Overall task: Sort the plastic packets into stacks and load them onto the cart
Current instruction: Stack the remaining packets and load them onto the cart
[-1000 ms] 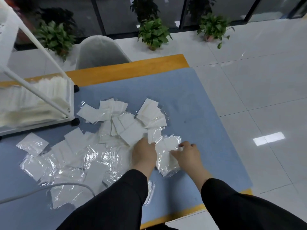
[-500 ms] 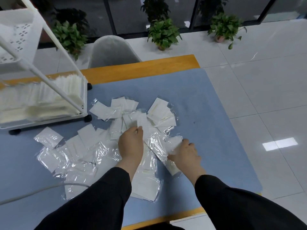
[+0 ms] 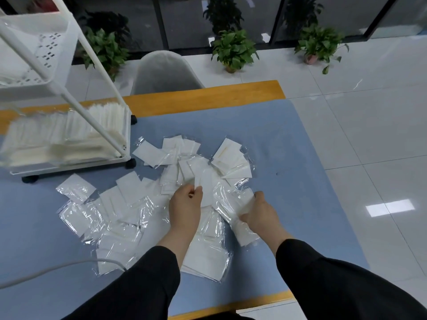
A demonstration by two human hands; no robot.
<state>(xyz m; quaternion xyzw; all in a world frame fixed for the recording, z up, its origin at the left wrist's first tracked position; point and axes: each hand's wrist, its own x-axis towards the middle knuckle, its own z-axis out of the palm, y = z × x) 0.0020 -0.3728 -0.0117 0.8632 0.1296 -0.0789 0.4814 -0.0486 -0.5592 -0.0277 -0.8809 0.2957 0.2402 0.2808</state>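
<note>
Packets: plastic packets point(image 3: 129, 218) are spread loose over the blue mat point(image 3: 288, 158), mostly left of centre and near the cart.
Left hand point(image 3: 184, 209): fingers are curled, one packet point(image 3: 205, 188) is pinched at the pile's middle.
Right hand point(image 3: 261, 213): fingers are curled round a bunch of packets point(image 3: 233, 204).
Cart point(image 3: 69, 158): stood at far left on the mat, its lower tray filled with stacked packets point(image 3: 64, 135).

Office-like space, glossy tiled floor point(image 3: 369, 112), dark glass partition wall point(image 3: 184, 19), potted plants point(image 3: 233, 49), grey chair point(image 3: 164, 72)
</note>
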